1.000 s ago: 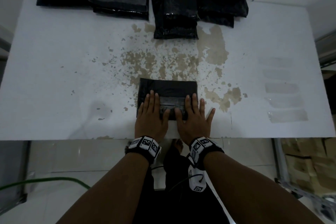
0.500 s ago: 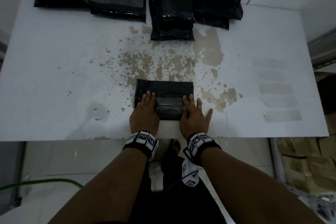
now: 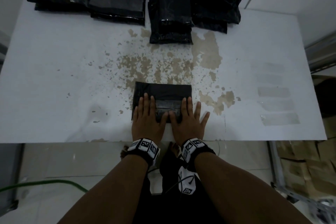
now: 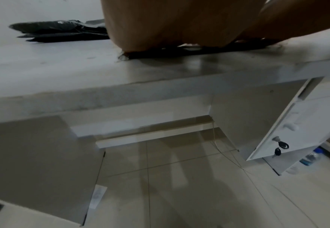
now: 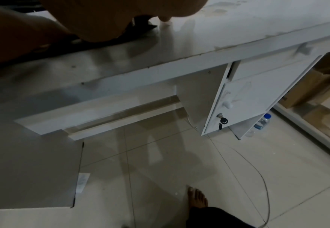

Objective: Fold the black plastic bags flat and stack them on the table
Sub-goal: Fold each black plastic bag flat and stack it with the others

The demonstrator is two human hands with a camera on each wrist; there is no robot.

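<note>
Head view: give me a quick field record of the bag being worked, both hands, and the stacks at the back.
bag in work: folded black bag, flat on the white table, near the front edge
left hand: left hand flat, fingers straight, pressing the bag's left part
right hand: right hand flat, fingers spread, pressing the bag's right part, outer fingers on the table
stacks: four piles of folded black bags along the far edge
table surface: brown worn patches at centre
other: clear tape strips on the right side

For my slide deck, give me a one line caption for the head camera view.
Left hand and right hand press a folded black bag flat on the white table.
</note>
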